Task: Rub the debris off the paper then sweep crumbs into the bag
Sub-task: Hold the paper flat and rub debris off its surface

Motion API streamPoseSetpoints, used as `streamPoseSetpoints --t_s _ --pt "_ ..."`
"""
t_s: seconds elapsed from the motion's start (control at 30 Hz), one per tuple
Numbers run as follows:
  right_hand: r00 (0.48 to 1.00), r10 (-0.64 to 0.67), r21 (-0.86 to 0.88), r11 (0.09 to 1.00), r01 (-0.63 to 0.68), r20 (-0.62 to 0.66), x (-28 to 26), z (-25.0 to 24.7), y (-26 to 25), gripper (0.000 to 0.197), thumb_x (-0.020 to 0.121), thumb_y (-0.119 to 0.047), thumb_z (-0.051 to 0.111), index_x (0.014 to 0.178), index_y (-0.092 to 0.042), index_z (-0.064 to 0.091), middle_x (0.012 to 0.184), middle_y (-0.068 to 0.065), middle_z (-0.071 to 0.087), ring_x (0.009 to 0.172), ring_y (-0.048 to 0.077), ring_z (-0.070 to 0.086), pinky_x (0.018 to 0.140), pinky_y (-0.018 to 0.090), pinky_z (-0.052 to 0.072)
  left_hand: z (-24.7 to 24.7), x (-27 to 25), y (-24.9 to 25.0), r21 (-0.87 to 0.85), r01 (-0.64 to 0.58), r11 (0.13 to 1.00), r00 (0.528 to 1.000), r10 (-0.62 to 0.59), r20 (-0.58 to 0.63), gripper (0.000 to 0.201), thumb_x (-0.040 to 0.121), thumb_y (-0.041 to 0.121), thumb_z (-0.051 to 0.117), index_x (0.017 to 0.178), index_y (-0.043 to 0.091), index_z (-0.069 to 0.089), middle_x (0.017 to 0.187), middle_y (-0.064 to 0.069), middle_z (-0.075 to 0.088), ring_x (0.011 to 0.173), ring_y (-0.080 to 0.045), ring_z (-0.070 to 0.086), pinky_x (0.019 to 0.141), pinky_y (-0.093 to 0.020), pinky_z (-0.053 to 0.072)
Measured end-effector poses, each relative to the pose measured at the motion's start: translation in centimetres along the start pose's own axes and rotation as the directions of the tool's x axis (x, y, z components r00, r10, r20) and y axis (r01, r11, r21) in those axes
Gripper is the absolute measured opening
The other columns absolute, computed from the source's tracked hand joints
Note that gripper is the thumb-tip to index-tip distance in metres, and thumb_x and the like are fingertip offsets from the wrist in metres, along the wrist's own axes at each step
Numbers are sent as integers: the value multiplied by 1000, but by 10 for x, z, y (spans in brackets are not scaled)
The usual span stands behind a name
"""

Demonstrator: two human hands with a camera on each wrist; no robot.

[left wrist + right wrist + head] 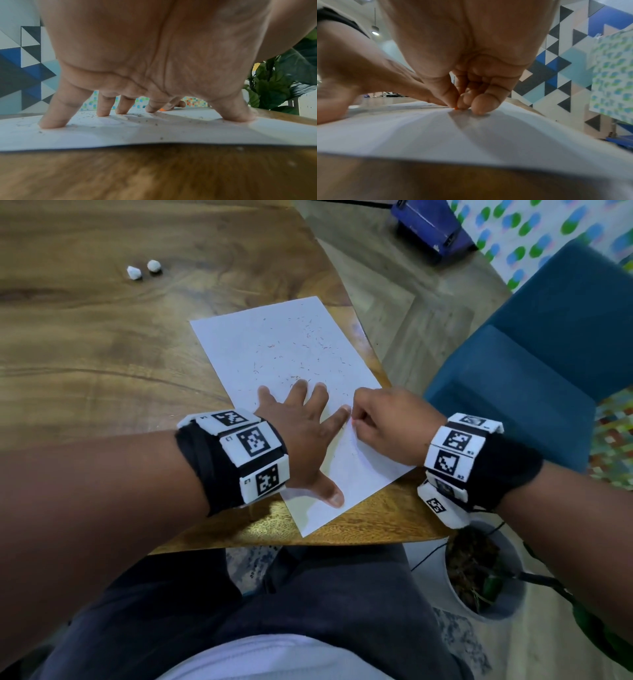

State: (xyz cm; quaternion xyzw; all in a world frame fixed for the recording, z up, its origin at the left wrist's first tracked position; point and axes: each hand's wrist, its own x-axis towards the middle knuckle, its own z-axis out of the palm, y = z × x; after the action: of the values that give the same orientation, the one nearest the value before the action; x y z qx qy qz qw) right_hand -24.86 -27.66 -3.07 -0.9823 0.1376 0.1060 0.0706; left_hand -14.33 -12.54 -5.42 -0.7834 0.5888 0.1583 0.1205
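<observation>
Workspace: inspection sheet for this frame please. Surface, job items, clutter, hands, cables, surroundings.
Surface: wooden table, bare wood around the sheet.
Job's things: white paper lies flat near the table's right edge, dotted with fine crumbs; a small orange piece, probably an eraser, is at the right fingertips. No bag in view.
Clutter: two small white lumps at the far left of the table.
Hands: left hand spread flat, pressing the paper; right hand pinches the orange piece against the paper.
Cables: a thin dark cable hangs below the right wrist.
Surroundings: blue chair to the right, potted plant on the floor.
</observation>
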Motion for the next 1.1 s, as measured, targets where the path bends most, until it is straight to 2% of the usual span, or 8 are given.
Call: streamPoseSetpoints --t_s 0.2,0.3,0.43,0.53,0.63,0.83,0.93,1.1 --pt "988 -96 75 993 87 121 -47 11 -29 11 94 -31 51 90 -21 54 85 -4 62 77 19 57 67 37 48 0 1 0 -17 2 1000 999 -1 45 136 62 101 44 158 31 -22 166 -14 -28 154 -41 -16 114 -75 12" --pt "997 20 75 997 -26 80 -35 8 -19 12 95 -31 50 92 -20 54 85 -2 63 78 20 59 70 39 51 2 1 -1 -9 -1 1000 998 2 56 135 62 103 39 157 32 -25 165 -13 -31 153 -42 -23 112 -79 4" --pt "964 264 37 964 -264 -13 8 -5 16 11 95 -26 47 94 -17 54 87 4 63 82 26 60 73 39 51 2 1 -1 -33 -1 999 997 3 82 134 63 102 40 156 32 -27 163 -12 -35 152 -42 -24 113 -78 9" --pt "943 333 23 943 -333 -14 25 -12 31 9 92 -24 45 90 -19 52 87 6 63 82 29 60 74 42 54 3 0 -1 -30 2 1000 998 0 64 134 62 103 39 156 33 -26 164 -12 -34 153 -41 -23 113 -78 10" --pt "961 277 24 961 -277 11 12 -9 23 9 92 -24 47 89 -20 53 84 2 63 81 25 60 72 40 53 3 -2 -1 -41 2 999 998 1 65 135 62 102 40 157 33 -25 164 -11 -34 153 -41 -22 114 -77 9" --pt "992 20 50 998 -27 128 -33 3 -15 12 95 -30 49 93 -20 54 84 -1 64 78 20 59 71 40 52 2 -3 -2 -46 3 999 997 1 82 135 63 101 42 156 34 -27 163 -11 -37 152 -40 -25 114 -77 8" --pt "989 135 52 989 -138 62 -15 -1 -1 11 96 -27 50 94 -18 56 87 1 64 83 23 60 73 37 50 2 -4 -2 -32 0 999 997 2 81 135 61 102 41 156 34 -27 163 -11 -37 152 -41 -24 114 -77 9" --pt "938 346 93 934 -344 -7 25 -13 27 11 94 -21 47 92 -17 56 89 4 65 86 27 61 70 35 49 0 -6 -4 -22 -8 1000 997 10 75 136 60 103 42 156 35 -25 165 -10 -33 154 -39 -21 114 -76 10"
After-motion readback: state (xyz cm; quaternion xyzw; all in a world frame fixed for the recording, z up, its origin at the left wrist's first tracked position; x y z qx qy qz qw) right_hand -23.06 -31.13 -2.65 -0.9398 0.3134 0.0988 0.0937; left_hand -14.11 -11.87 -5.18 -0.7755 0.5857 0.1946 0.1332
